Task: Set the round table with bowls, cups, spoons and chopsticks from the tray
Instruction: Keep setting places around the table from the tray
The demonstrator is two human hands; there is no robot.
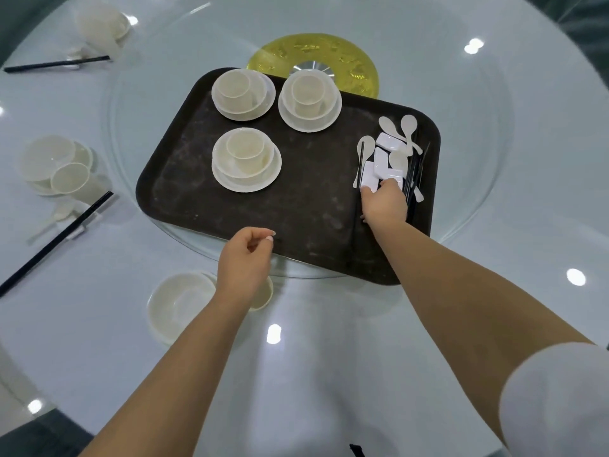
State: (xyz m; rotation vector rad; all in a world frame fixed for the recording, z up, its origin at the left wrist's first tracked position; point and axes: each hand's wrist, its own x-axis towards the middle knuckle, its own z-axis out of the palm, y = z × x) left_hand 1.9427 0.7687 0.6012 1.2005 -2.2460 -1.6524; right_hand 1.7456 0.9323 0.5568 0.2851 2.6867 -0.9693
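A: Where in the frame, the tray [250,206]?
B: Centre, dark and rectangular, resting on the glass turntable [478,179] of the round table [329,357]. Three stacks on its upper left part, each a cup in a bowl on a saucer [246,159].
A: And the right hand [384,202]?
B: At the right end of the tray, fingers curled onto a white rectangular rest [368,175] among the spoons [408,127] and black chopsticks [413,173]. Seems a pinch, grip partly hidden.
A: Left hand [245,258]?
B: Hovering at the tray's lower edge, fingers loosely curled, nothing held.
A: Anything already laid?
B: A bowl [181,305] at lower centre, partly under the left wrist. Two settings at the left edge, upper and middle, with chopsticks beside them.
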